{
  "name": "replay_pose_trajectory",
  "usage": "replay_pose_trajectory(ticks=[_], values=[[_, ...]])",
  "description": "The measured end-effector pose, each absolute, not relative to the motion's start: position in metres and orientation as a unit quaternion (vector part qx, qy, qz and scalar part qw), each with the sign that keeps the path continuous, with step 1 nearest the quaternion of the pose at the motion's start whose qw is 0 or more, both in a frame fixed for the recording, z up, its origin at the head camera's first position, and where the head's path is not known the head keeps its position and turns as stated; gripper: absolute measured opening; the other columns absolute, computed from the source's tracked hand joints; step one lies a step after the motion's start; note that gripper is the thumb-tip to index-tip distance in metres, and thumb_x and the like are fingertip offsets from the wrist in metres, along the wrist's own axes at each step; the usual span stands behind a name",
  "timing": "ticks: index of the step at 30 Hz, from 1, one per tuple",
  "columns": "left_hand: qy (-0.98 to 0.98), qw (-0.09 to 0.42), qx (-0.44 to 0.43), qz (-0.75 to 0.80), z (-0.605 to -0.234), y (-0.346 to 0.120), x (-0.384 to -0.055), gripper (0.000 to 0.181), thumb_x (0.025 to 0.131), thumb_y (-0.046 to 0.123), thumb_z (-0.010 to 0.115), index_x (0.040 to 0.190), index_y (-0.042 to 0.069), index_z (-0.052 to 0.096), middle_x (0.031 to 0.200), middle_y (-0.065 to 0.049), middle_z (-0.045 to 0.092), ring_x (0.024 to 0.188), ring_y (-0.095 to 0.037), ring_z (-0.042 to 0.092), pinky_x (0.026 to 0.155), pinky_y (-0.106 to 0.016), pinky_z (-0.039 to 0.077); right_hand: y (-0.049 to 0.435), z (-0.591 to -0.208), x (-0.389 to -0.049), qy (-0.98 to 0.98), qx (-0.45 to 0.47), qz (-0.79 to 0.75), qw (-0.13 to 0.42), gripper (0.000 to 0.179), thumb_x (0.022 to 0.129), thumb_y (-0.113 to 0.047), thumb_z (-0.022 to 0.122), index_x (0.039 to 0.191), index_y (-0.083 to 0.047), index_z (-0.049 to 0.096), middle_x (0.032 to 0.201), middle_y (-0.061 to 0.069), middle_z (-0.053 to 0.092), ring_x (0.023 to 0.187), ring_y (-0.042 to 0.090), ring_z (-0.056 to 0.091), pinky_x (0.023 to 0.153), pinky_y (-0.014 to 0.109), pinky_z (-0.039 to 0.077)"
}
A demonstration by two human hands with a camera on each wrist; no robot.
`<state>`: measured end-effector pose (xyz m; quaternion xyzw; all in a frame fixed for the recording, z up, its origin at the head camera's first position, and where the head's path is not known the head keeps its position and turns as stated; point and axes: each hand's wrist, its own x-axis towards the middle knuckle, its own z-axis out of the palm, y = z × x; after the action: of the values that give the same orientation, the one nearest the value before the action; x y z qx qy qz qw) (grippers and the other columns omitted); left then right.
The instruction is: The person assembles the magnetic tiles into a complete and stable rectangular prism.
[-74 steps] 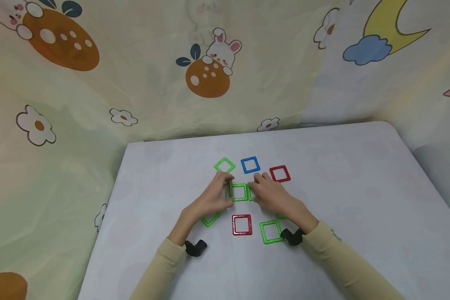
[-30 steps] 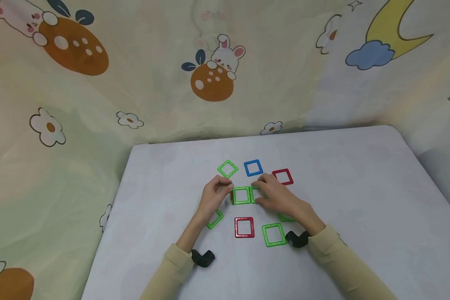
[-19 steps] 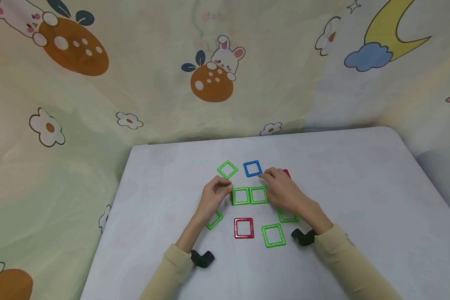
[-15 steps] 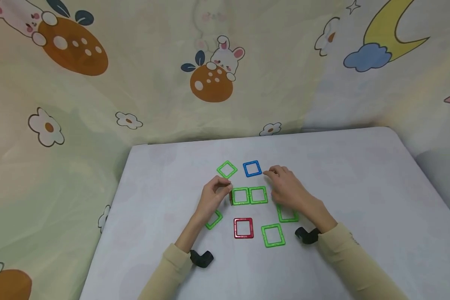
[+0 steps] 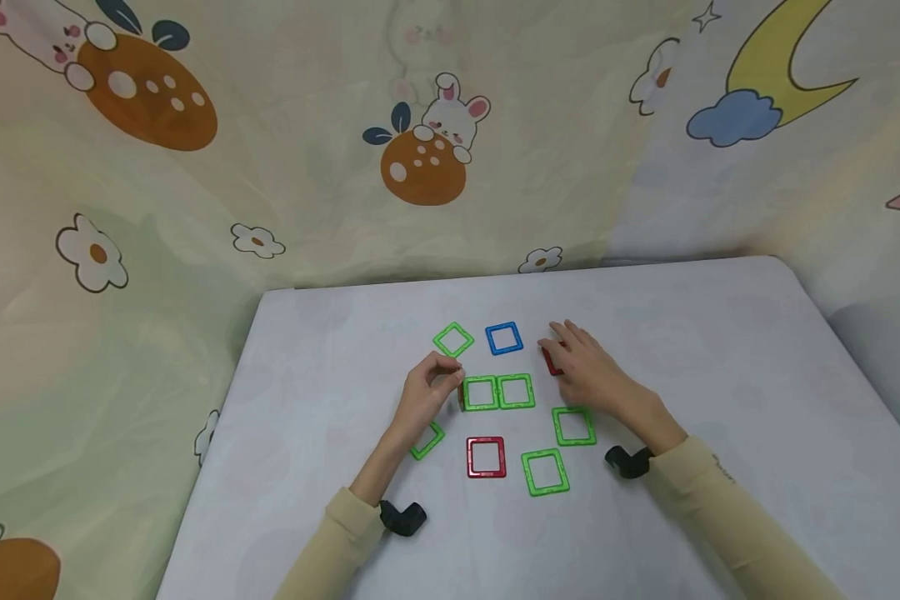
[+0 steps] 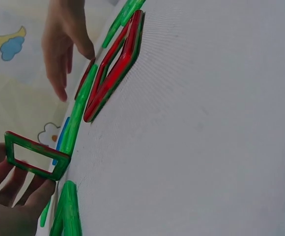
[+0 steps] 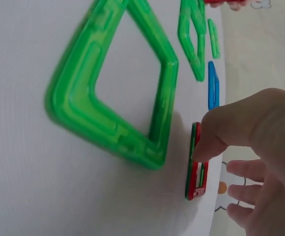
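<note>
Two joined green frames (image 5: 498, 392) lie flat on the white table (image 5: 697, 358), edge to edge. Left of this pair, on its near side, is a tilted green frame (image 5: 429, 445), partly hidden by the left wrist. Just at the pair's left edge is the left hand (image 5: 426, 387), pinching a red-and-green upright frame (image 6: 38, 146) between thumb and fingers, the grip closed to the frame's thickness. Beyond the pair's left end is a green diamond (image 5: 462, 348); nearer than the pair lies a red square (image 5: 486, 474). Beyond it sits a blue frame (image 5: 507, 350). Off its near right corner is a green square (image 5: 547, 492). Right of the pair and slightly beyond lies a red frame with green along one side (image 7: 195, 179), under the right hand (image 5: 588, 371): fingers spread well apart, thumb tip over the frame; whether it touches I cannot tell. Another green frame (image 5: 576, 442) lies right of the pair, slightly nearer.
</note>
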<state>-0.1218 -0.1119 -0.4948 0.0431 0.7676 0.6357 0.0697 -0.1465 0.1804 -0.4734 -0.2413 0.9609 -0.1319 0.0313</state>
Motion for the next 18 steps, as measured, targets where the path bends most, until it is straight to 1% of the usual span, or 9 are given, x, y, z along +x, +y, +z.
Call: replay_pose_trajectory(ticks=[2,4,9,12,15,18], values=[[0.766,0.070,0.042,0.638,-0.4950,-0.1120,-0.1216,0.020,0.099,0.018,0.069,0.113,0.004,0.066,0.111,-0.007,0.069,0.125,-0.020,0.060,0.110,-0.047,0.041,0.1806,-0.4752,-0.1478,0.962,-0.240,-0.126,0.040,0.061,0.086,0.000,0.071,0.145,-0.002,0.054,0.159,0.028,0.038,0.150,0.052,0.029,0.121,0.062,0.024],[0.765,0.071,0.042,0.639,-0.4954,-0.1121,-0.1217,0.020,0.099,0.018,0.069,0.113,0.003,0.066,0.111,-0.007,0.069,0.124,-0.020,0.061,0.110,-0.048,0.040,0.1801,-0.4758,-0.1482,0.962,-0.240,-0.119,0.046,0.062,0.086,-0.001,0.071,0.145,-0.002,0.054,0.158,0.028,0.040,0.148,0.052,0.032,0.121,0.063,0.025],[0.771,0.073,0.041,0.632,-0.4963,-0.1123,-0.1226,0.022,0.099,0.020,0.069,0.114,0.004,0.066,0.110,-0.005,0.069,0.123,-0.019,0.061,0.111,-0.048,0.040,0.1789,-0.4777,-0.1485,0.963,-0.235,-0.117,0.053,0.057,0.089,-0.002,0.072,0.144,-0.002,0.055,0.152,0.026,0.049,0.141,0.046,0.045,0.114,0.062,0.037],[0.773,0.074,0.039,0.629,-0.4966,-0.1129,-0.1228,0.022,0.099,0.021,0.069,0.114,0.005,0.067,0.110,-0.004,0.069,0.123,-0.018,0.061,0.111,-0.048,0.040,0.1778,-0.4786,-0.1485,0.964,-0.234,-0.117,0.052,0.052,0.090,-0.004,0.073,0.140,-0.004,0.059,0.150,0.024,0.052,0.139,0.043,0.048,0.110,0.060,0.042],[0.771,0.075,0.038,0.632,-0.4967,-0.1137,-0.1232,0.021,0.099,0.021,0.069,0.113,0.006,0.067,0.110,-0.004,0.069,0.123,-0.018,0.061,0.110,-0.048,0.040,0.1761,-0.4782,-0.1482,0.963,-0.239,-0.113,0.045,0.050,0.089,-0.005,0.075,0.137,-0.005,0.063,0.148,0.023,0.053,0.137,0.042,0.050,0.108,0.060,0.046],[0.769,0.076,0.038,0.633,-0.4961,-0.1139,-0.1233,0.019,0.099,0.021,0.069,0.112,0.007,0.067,0.111,-0.004,0.068,0.122,-0.018,0.061,0.109,-0.047,0.041,0.1753,-0.4775,-0.1473,0.963,-0.246,-0.104,0.033,0.048,0.089,-0.005,0.076,0.136,-0.005,0.064,0.145,0.022,0.055,0.129,0.042,0.055,0.103,0.058,0.050]])
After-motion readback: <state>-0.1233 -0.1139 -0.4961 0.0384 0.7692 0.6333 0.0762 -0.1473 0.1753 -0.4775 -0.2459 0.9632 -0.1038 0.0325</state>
